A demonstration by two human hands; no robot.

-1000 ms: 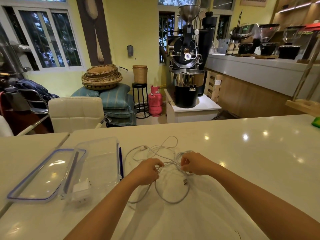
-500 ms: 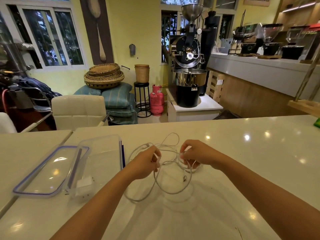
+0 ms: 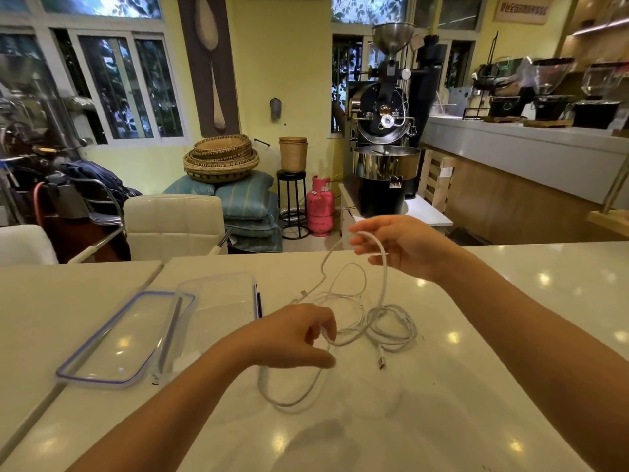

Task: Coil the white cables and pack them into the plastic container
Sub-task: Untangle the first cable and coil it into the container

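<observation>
A tangle of white cables [image 3: 391, 330] lies on the white table [image 3: 510, 318] in front of me. My left hand [image 3: 292, 335] stays low over the table, its fingers curled round one strand near a loose loop. My right hand [image 3: 398, 245] is lifted above the tangle and pinches another part of a cable, which hangs down in an arc to the pile. A USB plug [image 3: 382, 362] rests on the table by the pile. The clear plastic container [image 3: 218, 294] sits to the left, with a small white object inside near its front corner.
The container's clear lid [image 3: 122, 338] with a blue seal lies left of the container. A seam between two tabletops runs along the left. White chairs [image 3: 173, 226] stand behind the table, with a coffee roaster [image 3: 384, 158] and a counter further back.
My right hand rose from the table, pulling a cable strand up and away. My left hand kept its grip low. The view tilted slightly.
</observation>
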